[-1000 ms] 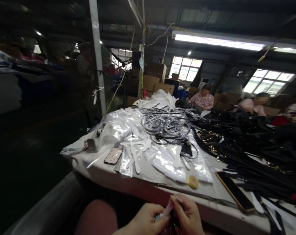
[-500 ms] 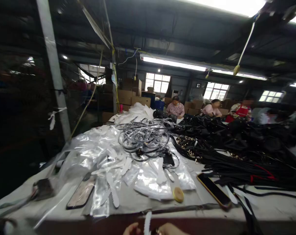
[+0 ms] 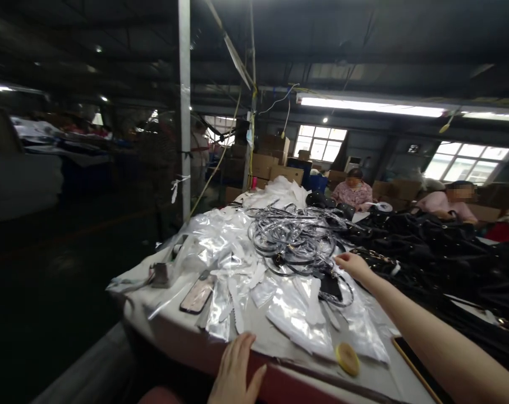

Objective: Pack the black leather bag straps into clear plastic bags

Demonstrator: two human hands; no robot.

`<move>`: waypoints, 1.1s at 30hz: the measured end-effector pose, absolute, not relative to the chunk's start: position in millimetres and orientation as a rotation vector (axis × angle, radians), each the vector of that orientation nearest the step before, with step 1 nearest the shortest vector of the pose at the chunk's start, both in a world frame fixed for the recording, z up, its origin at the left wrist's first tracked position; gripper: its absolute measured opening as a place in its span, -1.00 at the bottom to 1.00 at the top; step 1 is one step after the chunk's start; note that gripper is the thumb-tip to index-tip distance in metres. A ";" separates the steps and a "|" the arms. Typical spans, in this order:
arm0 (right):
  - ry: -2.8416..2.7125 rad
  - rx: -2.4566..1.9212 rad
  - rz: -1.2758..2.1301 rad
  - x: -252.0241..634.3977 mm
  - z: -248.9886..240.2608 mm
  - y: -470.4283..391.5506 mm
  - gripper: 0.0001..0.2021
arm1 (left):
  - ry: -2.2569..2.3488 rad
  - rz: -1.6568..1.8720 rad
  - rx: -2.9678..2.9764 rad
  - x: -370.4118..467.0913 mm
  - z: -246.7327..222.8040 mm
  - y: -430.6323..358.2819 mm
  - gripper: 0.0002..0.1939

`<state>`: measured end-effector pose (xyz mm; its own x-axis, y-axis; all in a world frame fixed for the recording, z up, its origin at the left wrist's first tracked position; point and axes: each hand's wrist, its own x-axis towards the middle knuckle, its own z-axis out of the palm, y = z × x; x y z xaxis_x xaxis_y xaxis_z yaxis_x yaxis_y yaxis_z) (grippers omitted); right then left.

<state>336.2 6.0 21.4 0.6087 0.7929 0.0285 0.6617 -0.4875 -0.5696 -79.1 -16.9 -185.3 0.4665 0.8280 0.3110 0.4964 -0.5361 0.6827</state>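
My left hand [image 3: 236, 367] is at the table's front edge, fingers stretched out, with nothing in it. Close above its fingertips is a white strip with a notched edge [image 3: 236, 306]. My right hand [image 3: 353, 265] reaches across to the right side of a heap of black straps in clear plastic [image 3: 292, 233]. Its fingers are drawn together at the heap's edge; what they hold, if anything, is too small to make out. A black flat piece [image 3: 330, 286] within a strap loop lies just below that hand. Clear plastic bags [image 3: 296, 314] spread over the tabletop between my hands.
A phone [image 3: 196, 294] lies at the left and another phone [image 3: 414, 365] under my right forearm. A yellow tape roll [image 3: 347, 359] sits near the front edge. Black bags [image 3: 426, 241] are piled at the right. Two people sit behind the table. A metal post [image 3: 184, 112] stands left.
My view has swung left. Both hands were together below the edge around a white notched strip; now they are apart, the right at the strap heap and the left spread without the strip.
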 end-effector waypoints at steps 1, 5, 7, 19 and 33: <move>-1.221 -2.324 0.315 327.1 3.0 17.7 -0.76 | 1.164 0.863 2.335 -72.6 -183.0 -6.4 -0.44; -1.451 -2.373 0.182 300.8 -39.5 69.5 -0.70 | 1.318 0.794 2.620 -41.1 -182.6 32.0 -0.36; -1.540 -2.380 0.114 296.4 -44.5 93.1 -0.66 | 1.270 0.797 2.704 -32.6 -190.2 42.9 -0.34; -1.731 -2.513 0.148 265.8 -40.2 98.8 -0.71 | 1.247 0.847 2.748 -32.1 -207.8 45.2 -0.33; -2.510 -1.334 0.350 104.8 -42.0 -124.5 -0.84 | 0.718 0.650 1.140 -11.5 -103.5 6.2 -0.24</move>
